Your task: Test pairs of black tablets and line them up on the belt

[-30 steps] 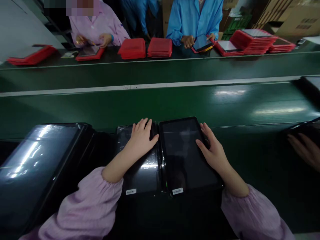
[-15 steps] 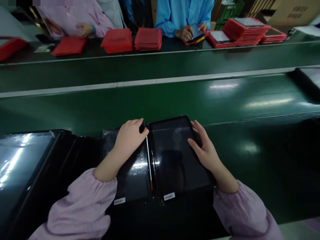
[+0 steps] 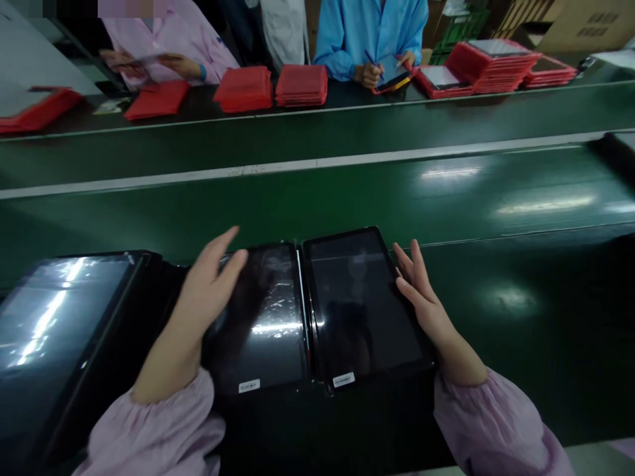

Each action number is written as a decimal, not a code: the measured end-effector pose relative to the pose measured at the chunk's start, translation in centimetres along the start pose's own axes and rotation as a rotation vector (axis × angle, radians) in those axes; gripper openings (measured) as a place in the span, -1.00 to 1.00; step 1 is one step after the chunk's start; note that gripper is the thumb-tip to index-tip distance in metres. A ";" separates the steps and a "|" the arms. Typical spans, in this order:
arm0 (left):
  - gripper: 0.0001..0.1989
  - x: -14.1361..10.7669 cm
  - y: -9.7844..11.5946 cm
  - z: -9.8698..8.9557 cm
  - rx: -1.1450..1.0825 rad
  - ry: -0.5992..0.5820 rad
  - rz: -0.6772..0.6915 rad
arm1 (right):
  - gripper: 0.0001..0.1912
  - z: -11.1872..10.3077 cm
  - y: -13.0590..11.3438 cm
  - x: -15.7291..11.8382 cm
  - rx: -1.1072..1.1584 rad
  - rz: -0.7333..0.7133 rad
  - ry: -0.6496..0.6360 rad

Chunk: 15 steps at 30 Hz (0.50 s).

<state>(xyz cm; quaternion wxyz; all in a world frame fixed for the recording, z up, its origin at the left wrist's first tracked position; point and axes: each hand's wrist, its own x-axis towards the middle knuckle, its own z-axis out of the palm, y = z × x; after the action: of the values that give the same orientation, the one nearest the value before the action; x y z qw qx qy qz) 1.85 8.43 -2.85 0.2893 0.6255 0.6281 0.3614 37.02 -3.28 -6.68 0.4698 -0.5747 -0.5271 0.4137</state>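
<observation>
Two dark tablets lie side by side in front of me, each with a small white barcode label at its near edge. My left hand [image 3: 211,284] is open, fingers and thumb apart, at the far left side of the left tablet [image 3: 268,297]. Whether it touches that tablet I cannot tell. Along the right edge of the right tablet [image 3: 364,304], my right hand [image 3: 421,291] rests with fingers stretched out and apart, gripping nothing. A thin gap with a pale strip runs between the two tablets.
More glossy dark tablets [image 3: 59,311] lie at the left. Beyond the green belt [image 3: 317,198] is a bench with red stacks [image 3: 301,86]. A co-worker in blue [image 3: 372,33] holds a pen over a device; another in pink [image 3: 169,39] handles something flat.
My left hand has moved left from the seam between the tablets to the left tablet's outer side. My right hand has opened slightly off the right tablet's face, towards its edge.
</observation>
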 end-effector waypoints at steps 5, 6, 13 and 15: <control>-0.37 -3.9 -5.6 -2.0 -0.220 0.093 -0.343 | -0.19 0.4 0.5 -1.2 0.171 0.172 -0.036; -0.37 -4.4 -6.2 -1.8 -0.261 0.067 -0.362 | -0.17 0.5 0.4 -1.1 0.177 0.185 -0.036; -0.33 -5.2 -3.7 -0.3 -0.556 0.078 -0.439 | -0.20 1.4 0.4 -1.0 0.095 0.160 -0.041; -0.32 -5.2 -2.8 -0.2 -0.549 0.096 -0.423 | -0.22 1.6 0.6 -1.2 0.056 0.138 -0.053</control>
<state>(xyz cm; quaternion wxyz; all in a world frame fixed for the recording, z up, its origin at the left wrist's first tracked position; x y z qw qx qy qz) 0.35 3.36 -5.50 0.4854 0.3627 0.6361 0.4778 35.45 -4.30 -7.63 0.4420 -0.5854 -0.4867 0.4745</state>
